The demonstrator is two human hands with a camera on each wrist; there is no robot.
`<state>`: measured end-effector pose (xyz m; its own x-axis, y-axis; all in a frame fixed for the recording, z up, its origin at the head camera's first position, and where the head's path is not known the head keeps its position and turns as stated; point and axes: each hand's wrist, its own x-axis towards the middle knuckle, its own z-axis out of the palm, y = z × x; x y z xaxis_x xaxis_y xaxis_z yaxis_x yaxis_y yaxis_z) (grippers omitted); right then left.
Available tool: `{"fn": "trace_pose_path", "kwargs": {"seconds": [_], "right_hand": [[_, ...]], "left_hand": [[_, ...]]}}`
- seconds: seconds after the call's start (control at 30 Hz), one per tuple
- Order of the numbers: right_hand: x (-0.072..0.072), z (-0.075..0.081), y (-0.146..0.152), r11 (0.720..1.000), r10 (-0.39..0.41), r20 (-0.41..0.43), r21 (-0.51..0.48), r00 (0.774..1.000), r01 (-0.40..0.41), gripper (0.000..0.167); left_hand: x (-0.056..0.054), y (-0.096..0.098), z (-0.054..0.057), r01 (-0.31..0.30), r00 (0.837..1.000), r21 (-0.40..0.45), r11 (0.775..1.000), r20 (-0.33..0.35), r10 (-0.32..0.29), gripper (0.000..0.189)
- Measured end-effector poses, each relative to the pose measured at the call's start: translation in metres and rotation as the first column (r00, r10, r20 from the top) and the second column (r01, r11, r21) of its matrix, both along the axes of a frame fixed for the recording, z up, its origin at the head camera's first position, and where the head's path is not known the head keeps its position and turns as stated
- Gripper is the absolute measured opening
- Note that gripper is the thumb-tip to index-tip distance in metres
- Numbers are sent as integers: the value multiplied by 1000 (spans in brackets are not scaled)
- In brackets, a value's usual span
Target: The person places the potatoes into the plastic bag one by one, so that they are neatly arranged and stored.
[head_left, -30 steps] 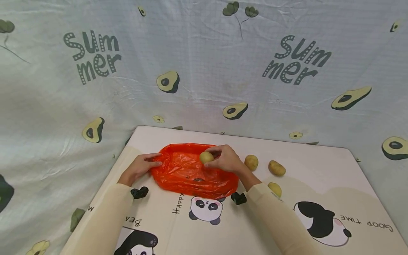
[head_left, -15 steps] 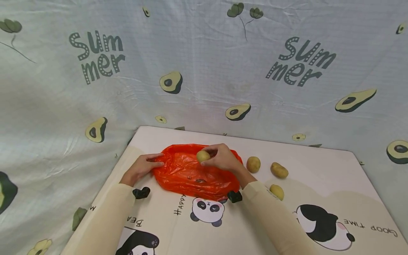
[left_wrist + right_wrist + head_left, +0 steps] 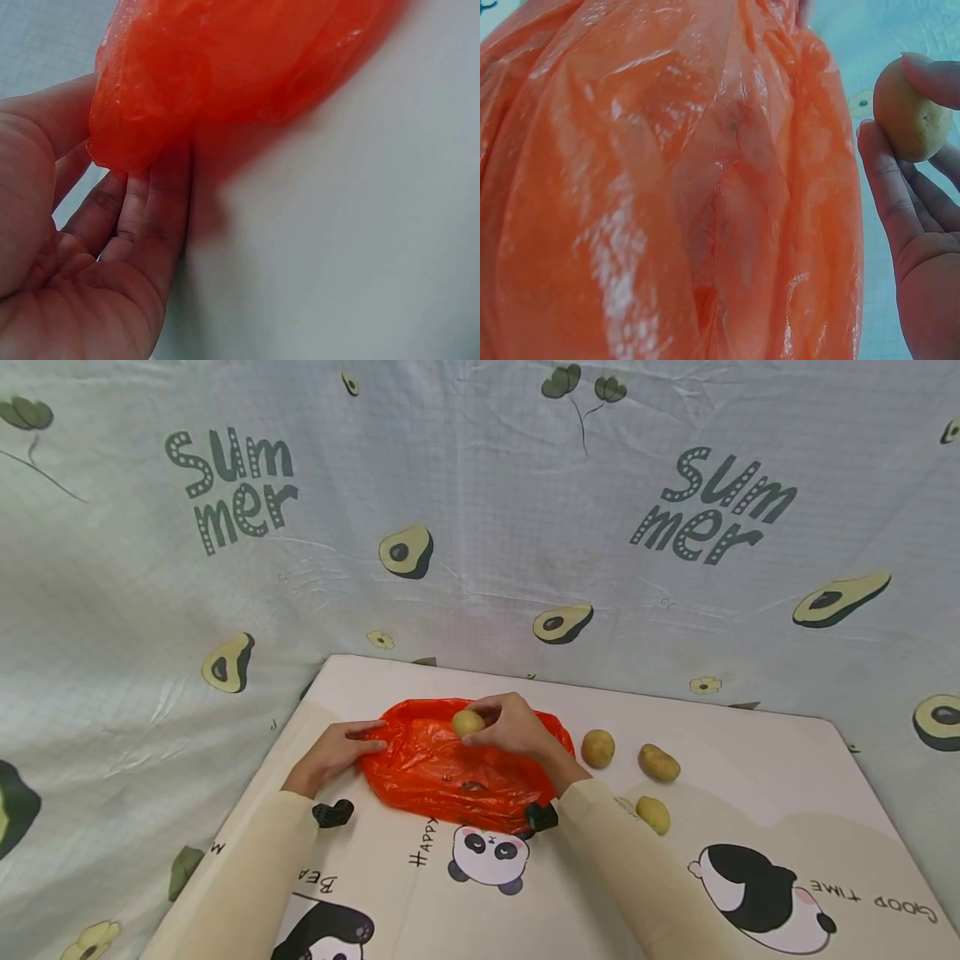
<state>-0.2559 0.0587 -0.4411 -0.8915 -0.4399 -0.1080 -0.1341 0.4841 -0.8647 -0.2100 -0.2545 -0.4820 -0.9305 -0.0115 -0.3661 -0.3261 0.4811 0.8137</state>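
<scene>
A red plastic bag (image 3: 450, 768) lies spread on the table, its mouth gaping upward. My left hand (image 3: 333, 757) pinches the bag's left edge between thumb and fingers; the left wrist view shows the bag's rim (image 3: 142, 112) caught there. Over the bag's opening, my right hand (image 3: 513, 725) holds a potato (image 3: 468, 724) by its fingertips. In the right wrist view the potato (image 3: 913, 109) sits between thumb and fingers, with the bag (image 3: 667, 187) beside it. What lies inside the bag is hard to make out.
To the right of the bag lie three more potatoes: one potato (image 3: 597, 748) close by, another (image 3: 659, 763) farther right, a third (image 3: 653, 815) nearer the right sleeve. The white table (image 3: 735, 752) has panda prints. Behind it hangs a patterned cloth (image 3: 480, 510).
My right hand has moved a little to the left over the bag, carrying the potato with it. The left hand keeps its place at the bag's edge. The head view has shifted slightly.
</scene>
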Motion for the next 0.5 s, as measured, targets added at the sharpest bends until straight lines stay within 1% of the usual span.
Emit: {"fn": "trace_pose_path", "kwargs": {"seconds": [0.17, 0.37, 0.5], "right_hand": [[-3, -2, -5, 1000, 11, 3, 1, 1000, -11, 52], [-5, -3, -9, 1000, 20, 1, -4, 1000, -20, 47], [-6, -3, -14, 1000, 30, -7, -8, 1000, -30, 48]], "left_hand": [[1, 1, 0, -1, 1000, 3, 1000, -1, 1, 55], [0, 2, -1, 3, 1000, -3, 1000, -3, -3, 56], [0, 1, 0, -1, 1000, -10, 1000, 0, 1, 56]]}}
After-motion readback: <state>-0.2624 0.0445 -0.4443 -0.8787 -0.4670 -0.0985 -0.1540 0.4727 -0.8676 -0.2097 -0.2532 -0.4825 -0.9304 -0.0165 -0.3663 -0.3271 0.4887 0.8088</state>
